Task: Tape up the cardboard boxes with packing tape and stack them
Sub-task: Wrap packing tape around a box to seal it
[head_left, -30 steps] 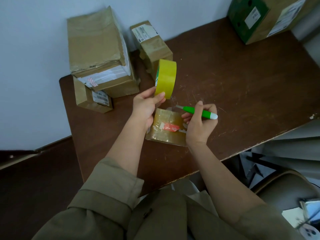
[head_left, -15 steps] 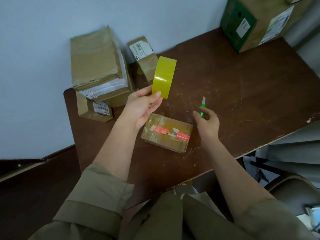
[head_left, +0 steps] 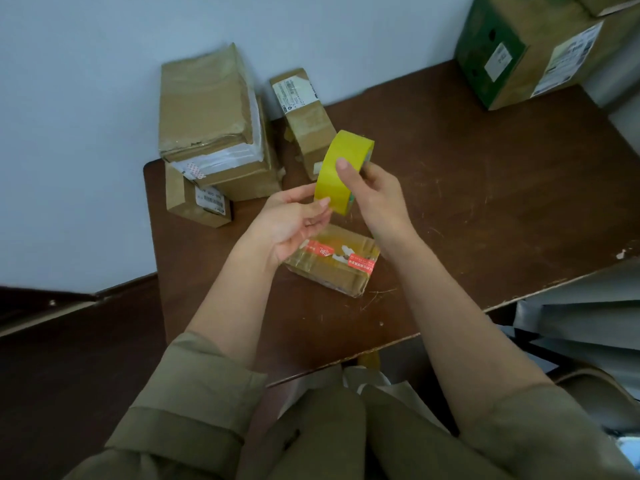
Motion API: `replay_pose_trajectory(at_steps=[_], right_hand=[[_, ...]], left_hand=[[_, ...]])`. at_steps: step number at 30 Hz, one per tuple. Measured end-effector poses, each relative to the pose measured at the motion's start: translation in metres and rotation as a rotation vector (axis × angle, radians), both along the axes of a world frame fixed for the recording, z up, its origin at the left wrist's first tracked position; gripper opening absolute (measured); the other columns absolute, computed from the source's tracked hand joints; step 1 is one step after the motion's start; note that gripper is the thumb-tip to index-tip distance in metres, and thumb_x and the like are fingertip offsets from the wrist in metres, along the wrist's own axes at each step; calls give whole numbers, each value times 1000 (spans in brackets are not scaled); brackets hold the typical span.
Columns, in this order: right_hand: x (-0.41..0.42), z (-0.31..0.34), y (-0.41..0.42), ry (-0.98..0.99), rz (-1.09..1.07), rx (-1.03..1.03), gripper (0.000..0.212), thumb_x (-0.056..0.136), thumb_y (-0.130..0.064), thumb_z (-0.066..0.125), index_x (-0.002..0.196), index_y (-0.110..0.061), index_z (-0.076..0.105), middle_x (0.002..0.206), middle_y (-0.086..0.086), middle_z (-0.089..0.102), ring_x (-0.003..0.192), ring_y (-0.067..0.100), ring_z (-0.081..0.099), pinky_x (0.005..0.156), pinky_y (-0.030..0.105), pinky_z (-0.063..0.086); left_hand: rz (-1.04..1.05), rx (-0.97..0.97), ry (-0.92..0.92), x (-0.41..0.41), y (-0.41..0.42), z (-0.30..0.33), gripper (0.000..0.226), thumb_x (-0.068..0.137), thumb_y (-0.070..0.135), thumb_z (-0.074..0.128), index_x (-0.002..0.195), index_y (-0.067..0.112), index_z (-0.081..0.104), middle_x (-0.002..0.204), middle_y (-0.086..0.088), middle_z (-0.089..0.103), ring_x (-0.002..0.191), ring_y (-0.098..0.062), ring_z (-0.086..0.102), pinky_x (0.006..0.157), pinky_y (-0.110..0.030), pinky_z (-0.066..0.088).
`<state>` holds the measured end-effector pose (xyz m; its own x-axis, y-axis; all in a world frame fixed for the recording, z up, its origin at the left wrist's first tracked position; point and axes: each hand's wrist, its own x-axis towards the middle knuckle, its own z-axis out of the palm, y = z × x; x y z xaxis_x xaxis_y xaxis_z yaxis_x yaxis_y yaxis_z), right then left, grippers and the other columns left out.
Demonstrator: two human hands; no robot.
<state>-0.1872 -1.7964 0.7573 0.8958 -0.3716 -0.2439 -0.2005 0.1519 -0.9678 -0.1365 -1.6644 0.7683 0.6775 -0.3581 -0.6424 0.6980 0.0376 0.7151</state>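
A yellow roll of packing tape point(head_left: 337, 168) is held upright above the brown table point(head_left: 485, 188). My right hand point(head_left: 375, 195) grips the roll, thumb on its outer face and fingers behind it. My left hand point(head_left: 294, 220) pinches the roll's lower edge with thumb and fingers. Under both hands lies a small flat cardboard box point(head_left: 341, 266) with red and white stickers on top. A stack of cardboard boxes point(head_left: 207, 116) stands at the table's back left, with a small box point(head_left: 194, 206) beneath it. A narrow box point(head_left: 304, 112) leans beside them.
A large green and brown carton point(head_left: 530, 46) stands at the back right corner against the wall. White paper sheets point(head_left: 581, 320) lie past the table's right front edge. The floor point(head_left: 69, 358) drops away to the left of the table.
My right hand has let go of the green pen, which is out of view, and risen to take the tape roll. My left hand stays on the roll.
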Motion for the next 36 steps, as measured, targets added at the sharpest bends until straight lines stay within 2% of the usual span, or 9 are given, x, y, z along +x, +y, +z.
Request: replay_pose_trajectory(at_steps=[2,5,10,15,19,24,27,32,36], right_hand=[[6,4,9,6,8,154,31,87,-19,76,107,3,68,103,17,75,95,23,72,86,37,59],[9,11,24,4,56,276,27,88,-8,74,110,5,67,107,18,74,100,34,71,91,52,57],[13,12,66,-52,45,179,24,84,3,74,107,-2,66,103,15,74,98,27,71,96,51,55],[10,4,115,-46,152,115,49,76,16,74,120,1,57,104,14,73,94,22,70,92,44,56],[0,-23,167,-2,271,67,58,73,23,71,108,-20,58,99,2,75,93,11,73,85,32,59],[-15,-82,221,71,249,-133,56,70,16,76,103,-26,58,99,6,76,93,14,74,82,32,60],[-21,-111,238,135,197,-252,54,67,6,83,100,-30,59,97,4,76,90,15,73,83,41,59],[-28,-144,250,204,161,-323,37,68,1,83,99,-13,69,90,3,74,83,24,72,73,48,59],[-30,-149,256,217,154,-320,36,69,5,81,103,-3,70,93,8,75,86,21,72,75,43,58]], left_hand=[[-9,-10,0,-9,14,7,48,89,-9,59,135,-1,53,75,-3,73,67,-10,69,76,-26,60],[15,-39,-2,-18,40,21,48,88,-9,60,133,4,52,72,-3,71,64,-10,68,75,-27,60],[78,-4,-20,-26,88,39,42,85,-8,63,124,3,51,71,-6,70,62,-11,68,74,-28,61],[77,88,52,-37,149,21,33,67,3,72,98,-2,60,73,-8,69,64,-11,69,65,-24,59],[143,260,149,-50,192,-25,9,85,0,70,85,-2,61,74,-10,68,67,-11,70,67,-24,59],[297,323,291,-64,223,-87,11,91,-1,65,101,0,60,91,-10,67,77,-15,66,68,-28,57],[281,446,299,-60,231,-117,9,91,0,66,94,7,62,94,-10,69,75,-17,67,62,-29,55],[50,905,52,-55,230,-144,41,68,36,71,97,7,70,105,-23,66,80,-30,69,71,-41,61],[-175,1086,-19,-51,227,-136,40,91,20,66,124,0,54,131,-24,44,86,-28,51,78,-33,47]])
